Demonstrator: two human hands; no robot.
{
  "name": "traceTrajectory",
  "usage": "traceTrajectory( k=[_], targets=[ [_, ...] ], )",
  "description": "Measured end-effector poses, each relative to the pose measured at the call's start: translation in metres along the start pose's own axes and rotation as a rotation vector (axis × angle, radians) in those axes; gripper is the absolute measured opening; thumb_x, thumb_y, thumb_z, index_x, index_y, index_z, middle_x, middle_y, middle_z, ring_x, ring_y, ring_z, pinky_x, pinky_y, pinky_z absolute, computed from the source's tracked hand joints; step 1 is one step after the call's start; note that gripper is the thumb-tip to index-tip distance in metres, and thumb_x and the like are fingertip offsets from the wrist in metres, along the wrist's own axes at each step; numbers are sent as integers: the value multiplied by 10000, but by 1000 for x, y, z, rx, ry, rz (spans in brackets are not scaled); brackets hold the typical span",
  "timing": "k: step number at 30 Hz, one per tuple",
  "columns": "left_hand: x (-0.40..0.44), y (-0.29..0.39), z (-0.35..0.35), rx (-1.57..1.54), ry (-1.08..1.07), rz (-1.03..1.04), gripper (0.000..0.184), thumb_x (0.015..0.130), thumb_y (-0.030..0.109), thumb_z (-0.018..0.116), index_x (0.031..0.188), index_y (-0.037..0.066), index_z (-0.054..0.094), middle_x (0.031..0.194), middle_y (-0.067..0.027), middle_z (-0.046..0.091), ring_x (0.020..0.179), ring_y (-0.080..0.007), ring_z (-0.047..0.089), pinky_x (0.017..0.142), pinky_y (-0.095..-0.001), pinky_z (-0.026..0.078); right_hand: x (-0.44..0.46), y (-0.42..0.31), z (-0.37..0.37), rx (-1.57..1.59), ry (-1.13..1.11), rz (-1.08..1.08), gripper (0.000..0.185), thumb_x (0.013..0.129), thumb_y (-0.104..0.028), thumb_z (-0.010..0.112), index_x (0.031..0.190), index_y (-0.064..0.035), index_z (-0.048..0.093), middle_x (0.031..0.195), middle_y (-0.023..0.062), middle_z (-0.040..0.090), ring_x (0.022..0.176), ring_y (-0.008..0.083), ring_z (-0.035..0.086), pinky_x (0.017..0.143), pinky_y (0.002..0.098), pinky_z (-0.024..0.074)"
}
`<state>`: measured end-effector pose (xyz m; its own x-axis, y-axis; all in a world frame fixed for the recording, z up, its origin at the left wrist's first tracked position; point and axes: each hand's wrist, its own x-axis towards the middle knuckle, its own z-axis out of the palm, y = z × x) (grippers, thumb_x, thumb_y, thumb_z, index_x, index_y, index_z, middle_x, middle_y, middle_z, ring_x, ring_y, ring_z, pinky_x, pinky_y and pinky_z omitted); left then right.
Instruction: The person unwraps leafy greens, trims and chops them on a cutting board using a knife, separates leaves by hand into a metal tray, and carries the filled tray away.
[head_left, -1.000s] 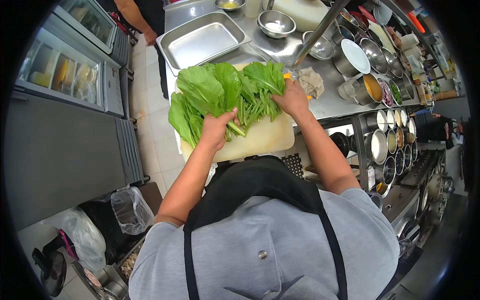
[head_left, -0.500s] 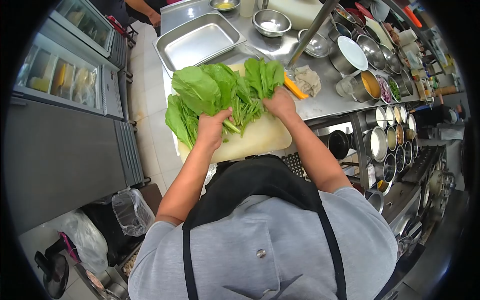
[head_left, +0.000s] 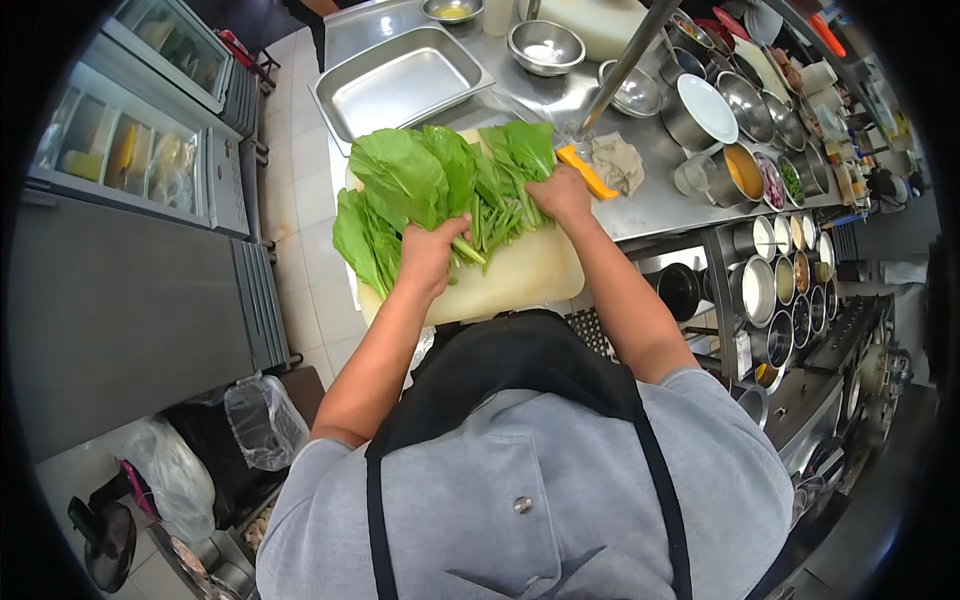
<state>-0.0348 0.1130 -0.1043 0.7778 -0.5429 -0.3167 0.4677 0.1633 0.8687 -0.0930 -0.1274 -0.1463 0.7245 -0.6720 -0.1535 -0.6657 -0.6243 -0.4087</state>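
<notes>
Large leafy greens [head_left: 400, 180] lie heaped over a pale cutting board [head_left: 530, 270], their stalks pointing toward me. My left hand [head_left: 430, 250] is closed around the stalks of the left bunch. At the right side of the heap, my right hand [head_left: 560, 196] grips another part of the greens by the stems. A yellow-orange handle [head_left: 586, 173] lies on the counter just beyond my right hand, beside a crumpled beige cloth [head_left: 617, 166].
A steel tray [head_left: 400, 85] stands behind the board. Steel bowls [head_left: 546, 46] and a post [head_left: 630, 62] are further back. Pots and food containers [head_left: 740, 172] fill the right. Refrigerators [head_left: 140, 150] line the left, with a person's arm partly visible at the top.
My right hand has moved slightly left and nearer the heap with its greens, uncovering the yellow-orange handle. The other person has mostly left view at the top.
</notes>
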Motion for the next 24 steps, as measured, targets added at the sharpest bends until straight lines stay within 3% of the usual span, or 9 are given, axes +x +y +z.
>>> traceTrajectory(
  k=[8,11,13,14,16,17,20,22,24],
  targets=[
    [4,-5,3,-20,48,7,171,810,9,699,953,-23,612,813,-64,650,700,-161,590,680,-298,454,-3,-2,22,197,158,-21,617,740,-372,710,1167,48,567,1132,249,637,1167,371,553,960,428,475],
    [7,-9,6,-17,29,30,164,814,4,688,954,-28,609,819,-66,648,685,-165,594,660,-300,458,-5,-5,25,-179,271,-79,591,734,-315,728,1180,32,557,1101,236,645,1091,394,597,936,461,488],
    [5,-7,6,-17,15,43,159,816,-1,681,953,-32,607,820,-67,646,674,-167,594,643,-302,460,8,7,12,273,121,22,588,725,-276,752,1178,43,554,1078,207,648,1014,380,636,900,469,509],
    [3,-4,6,-52,-8,17,165,822,2,682,965,-35,607,814,-70,644,679,-172,601,648,-311,480,8,11,6,269,124,15,588,725,-276,752,1178,43,554,1078,207,648,1014,380,636,900,469,509],
    [4,1,9,-97,-25,-1,171,829,6,682,976,-39,607,809,-72,643,685,-178,608,652,-319,500,-7,9,-17,829,3,43,454,795,-167,682,1178,41,555,1089,179,649,983,320,653,876,441,528],
    [4,0,12,-114,-75,-103,207,852,30,679,1028,-50,607,868,-88,657,750,-193,635,703,-337,535,-17,4,-28,824,-3,41,454,795,-167,682,1178,41,555,1089,179,649,983,320,653,876,441,528],
    [8,-3,29,-234,-134,-197,297,878,57,677,1139,-53,585,979,-106,666,877,-215,661,770,-363,574,-41,-25,-57,1735,-469,66,318,901,-36,497,1208,31,548,1162,147,630,999,248,648,873,406,536],
    [8,0,40,-324,-167,-186,393,877,46,679,1235,-40,542,1098,-109,645,996,-226,643,788,-370,575,-54,-44,-65,1760,-462,89,328,907,-49,489,1221,34,537,1170,151,624,1015,258,641,896,408,530],
    [6,1,49,-237,-141,-112,381,876,37,677,1227,-35,550,1093,-108,648,985,-225,646,785,-370,572,-58,-48,-62,1743,-437,115,341,912,-50,476,1238,39,519,1177,155,615,1065,276,621,960,414,504]
  ],
)
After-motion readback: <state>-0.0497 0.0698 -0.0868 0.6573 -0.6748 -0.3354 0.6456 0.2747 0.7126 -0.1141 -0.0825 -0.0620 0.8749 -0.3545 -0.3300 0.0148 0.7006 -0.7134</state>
